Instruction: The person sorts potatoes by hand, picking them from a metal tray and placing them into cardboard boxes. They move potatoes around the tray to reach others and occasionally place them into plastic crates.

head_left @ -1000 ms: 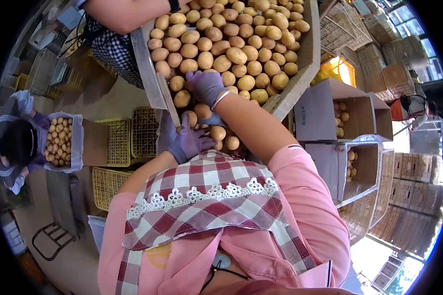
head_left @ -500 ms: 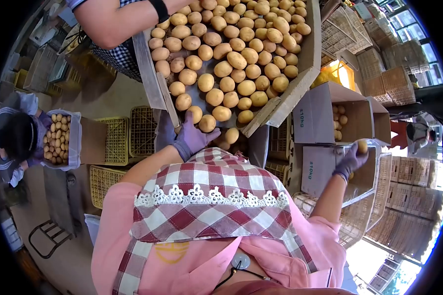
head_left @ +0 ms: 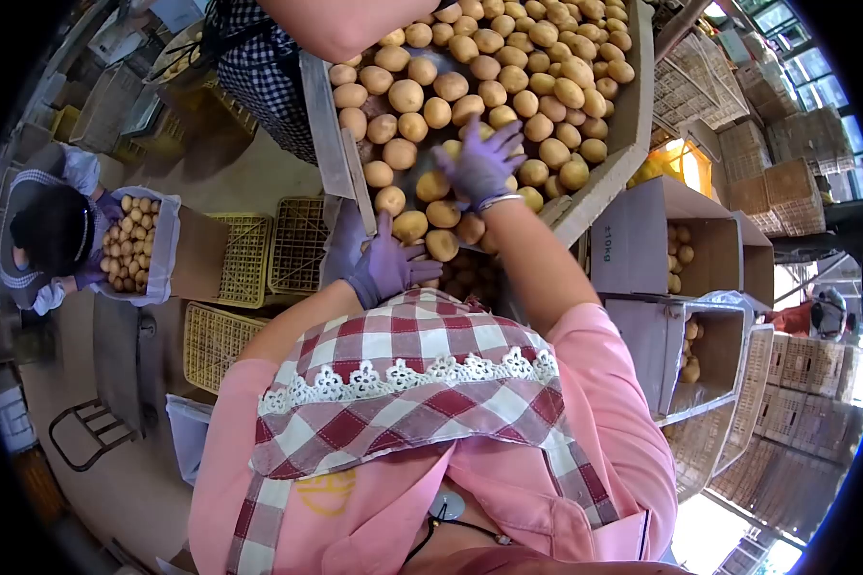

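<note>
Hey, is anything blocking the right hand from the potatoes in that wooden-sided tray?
Nothing visible is. The right hand is in among the potatoes, with none of the tray's wooden side between; that lies off to the right.

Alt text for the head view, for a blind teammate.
A purple-gloved right hand is spread over round tan potatoes in a wooden-sided tray; the purple-gloved left hand is at the tray's near-left corner. On the right, two open grey cardboard boxes hold more potatoes; at far left, a person leans over a brown cardboard box of potatoes.
</note>
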`<action>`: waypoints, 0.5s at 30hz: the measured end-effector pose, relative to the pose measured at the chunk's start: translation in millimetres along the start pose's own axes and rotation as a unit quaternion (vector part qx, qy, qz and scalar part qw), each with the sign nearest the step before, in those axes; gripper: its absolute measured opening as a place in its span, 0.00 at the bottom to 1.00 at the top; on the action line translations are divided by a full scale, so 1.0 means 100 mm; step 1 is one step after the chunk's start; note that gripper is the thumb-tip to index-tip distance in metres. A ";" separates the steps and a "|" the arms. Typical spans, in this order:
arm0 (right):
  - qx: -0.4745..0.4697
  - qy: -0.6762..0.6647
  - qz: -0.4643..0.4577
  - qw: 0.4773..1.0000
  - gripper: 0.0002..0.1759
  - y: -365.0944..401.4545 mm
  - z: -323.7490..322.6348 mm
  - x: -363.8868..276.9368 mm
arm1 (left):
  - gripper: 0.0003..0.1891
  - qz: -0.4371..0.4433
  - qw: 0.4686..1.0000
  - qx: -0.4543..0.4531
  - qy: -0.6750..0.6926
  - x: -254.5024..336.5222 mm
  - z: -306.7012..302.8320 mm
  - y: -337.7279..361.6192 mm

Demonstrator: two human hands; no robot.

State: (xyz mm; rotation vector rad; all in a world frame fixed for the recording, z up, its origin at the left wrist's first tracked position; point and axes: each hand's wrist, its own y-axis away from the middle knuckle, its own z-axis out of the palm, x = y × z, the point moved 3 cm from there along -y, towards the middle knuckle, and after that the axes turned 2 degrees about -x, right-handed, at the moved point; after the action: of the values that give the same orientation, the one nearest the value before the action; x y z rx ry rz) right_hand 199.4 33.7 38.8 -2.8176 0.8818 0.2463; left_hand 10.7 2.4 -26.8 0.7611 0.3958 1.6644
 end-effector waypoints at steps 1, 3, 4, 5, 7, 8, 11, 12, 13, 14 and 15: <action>-0.028 0.006 -0.036 0.999 0.40 0.13 0.03 -0.20 | 0.56 -0.005 1.000 0.003 0.003 -0.01 -0.07 0.00; 0.007 0.072 -0.267 0.961 0.36 0.48 0.30 -0.44 | 0.55 -0.015 0.999 0.047 0.009 -0.01 -0.08 0.06; 0.014 0.049 -0.290 0.956 0.33 0.57 0.35 -0.43 | 0.55 -0.017 0.999 0.045 0.023 -0.02 -0.10 0.05; 0.007 0.037 -0.311 0.950 0.33 0.64 0.35 -0.33 | 0.54 -0.020 0.998 0.042 0.036 -0.03 -0.12 0.03; -0.077 0.035 -0.352 0.932 0.34 0.84 0.14 -0.16 | 0.49 0.016 0.999 0.000 0.032 -0.03 -0.20 -0.03; -0.127 0.068 -0.326 0.934 0.35 0.93 0.14 -0.10 | 0.47 0.013 0.998 -0.027 0.052 -0.02 -0.26 -0.09; -0.285 0.103 -0.307 0.902 0.34 0.83 -0.12 -0.01 | 0.45 0.030 0.997 0.005 0.068 -0.02 -0.18 -0.13; -0.242 0.033 -0.276 0.930 0.31 0.73 -0.09 0.00 | 0.46 0.040 0.996 0.035 0.065 -0.03 -0.13 -0.12; -0.143 0.008 -0.266 0.953 0.29 0.68 -0.11 -0.01 | 0.46 0.050 0.995 0.064 0.062 -0.04 -0.10 -0.12; -0.118 0.003 -0.267 0.956 0.28 0.70 -0.22 -0.11 | 0.45 0.042 0.996 -0.024 0.071 -0.06 -0.20 -0.22; -0.094 -0.002 -0.270 0.958 0.28 0.72 -0.30 -0.21 | 0.43 0.035 0.995 -0.054 0.077 -0.07 -0.25 -0.24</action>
State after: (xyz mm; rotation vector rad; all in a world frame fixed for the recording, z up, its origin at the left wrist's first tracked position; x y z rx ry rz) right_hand 143.8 -19.8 63.6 -3.0900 0.0641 0.2650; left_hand 12.1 5.6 -62.5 0.5743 0.3876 1.8007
